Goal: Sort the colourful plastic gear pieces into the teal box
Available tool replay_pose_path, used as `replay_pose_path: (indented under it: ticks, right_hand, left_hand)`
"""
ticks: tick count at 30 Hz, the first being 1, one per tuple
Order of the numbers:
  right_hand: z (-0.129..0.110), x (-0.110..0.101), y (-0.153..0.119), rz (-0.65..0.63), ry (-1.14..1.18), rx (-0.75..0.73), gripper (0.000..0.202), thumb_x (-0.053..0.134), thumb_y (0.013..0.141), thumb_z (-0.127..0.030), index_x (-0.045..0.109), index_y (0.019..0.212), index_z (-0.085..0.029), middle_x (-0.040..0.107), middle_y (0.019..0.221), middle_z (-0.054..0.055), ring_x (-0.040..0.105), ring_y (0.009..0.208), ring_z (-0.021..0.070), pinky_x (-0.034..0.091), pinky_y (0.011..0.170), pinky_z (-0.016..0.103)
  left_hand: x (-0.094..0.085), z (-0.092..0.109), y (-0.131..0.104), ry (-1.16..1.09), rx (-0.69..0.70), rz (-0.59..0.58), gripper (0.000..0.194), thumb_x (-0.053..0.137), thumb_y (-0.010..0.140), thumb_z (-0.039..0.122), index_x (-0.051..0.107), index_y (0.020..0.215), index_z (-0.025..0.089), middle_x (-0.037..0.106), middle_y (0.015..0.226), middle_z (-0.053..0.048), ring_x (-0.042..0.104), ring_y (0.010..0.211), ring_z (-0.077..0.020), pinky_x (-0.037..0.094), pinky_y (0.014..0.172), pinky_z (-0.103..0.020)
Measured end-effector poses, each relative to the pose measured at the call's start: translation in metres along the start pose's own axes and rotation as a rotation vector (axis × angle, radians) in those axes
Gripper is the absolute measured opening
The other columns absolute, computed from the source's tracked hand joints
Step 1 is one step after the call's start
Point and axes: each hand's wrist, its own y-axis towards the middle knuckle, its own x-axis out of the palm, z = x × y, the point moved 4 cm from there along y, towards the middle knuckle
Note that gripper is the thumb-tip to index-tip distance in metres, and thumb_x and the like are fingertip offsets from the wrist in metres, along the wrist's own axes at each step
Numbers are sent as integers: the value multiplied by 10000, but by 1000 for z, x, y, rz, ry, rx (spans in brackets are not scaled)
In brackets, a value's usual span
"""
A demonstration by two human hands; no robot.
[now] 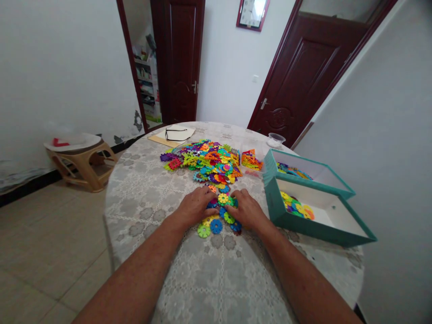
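Note:
A small heap of colourful notched snowflake discs (pixel 223 199) lies on the table between my two hands. From its left side my left hand (pixel 197 207) curls around some discs, thumb and fingers pressing at them. My right hand (pixel 248 209) does the same from the right, its bent fingers and thumb against green and blue discs. Palms and the pieces beneath them are hidden. Nearer to me lie a light green disc (pixel 204 231) and a blue disc (pixel 216 226), flat on the cloth. Just beyond my hands spreads a large pile of gear-shaped and round plastic pieces (pixel 212 159).
Two teal boxes stand on the right: the front box (pixel 317 228) holds discs, the rear box (pixel 324 167) other pieces. A clear container (pixel 251 159) of orange pieces and a clear bowl (pixel 276 138) sit behind. Glasses (pixel 177 130) rest on papers; a stool (pixel 84 164) stands left.

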Motion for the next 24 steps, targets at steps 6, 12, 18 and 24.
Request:
replay_pose_path:
  ticks: [6, 12, 18, 24]
  right_hand:
    - [9, 2, -3, 64, 179, -54, 343, 753, 850, -359, 576, 1116, -235, 574, 1130, 54, 601, 1067, 237, 468, 945, 346]
    - [3, 1, -6, 124, 289, -160, 496, 762, 825, -245, 575, 1284, -266, 566, 1226, 61, 578, 1161, 252, 464, 1028, 414]
    - [-8, -7, -9, 135, 331, -258, 393, 686, 862, -159, 641, 1238, -262, 564, 1155, 55, 591, 1131, 249, 467, 1033, 427]
    - [-9, -11, -12, 133, 365, -367, 424, 630, 880, -123, 617, 1282, -256, 610, 1201, 69, 585, 1171, 246, 462, 1012, 402]
  left_hand:
    - [0, 0, 0, -23, -46, 7, 458, 788, 880, 465, 663, 1274, 268, 638, 1312, -94, 609, 1222, -283, 518, 1011, -379]
    - [1, -1, 0, -36, -71, 21, 519, 795, 873, 378, 610, 1347, 277, 618, 1404, -100, 587, 1285, -296, 494, 1067, -409]
    - [-1, 1, 2, -114, -60, 32, 427, 773, 862, 281, 621, 1258, 237, 676, 1300, -92, 616, 1218, -283, 488, 1055, -405]
    - [-8, 7, 3, -286, -2, 114, 298, 631, 851, 141, 624, 1133, 238, 691, 1141, -40, 632, 1087, -225, 498, 992, -359]
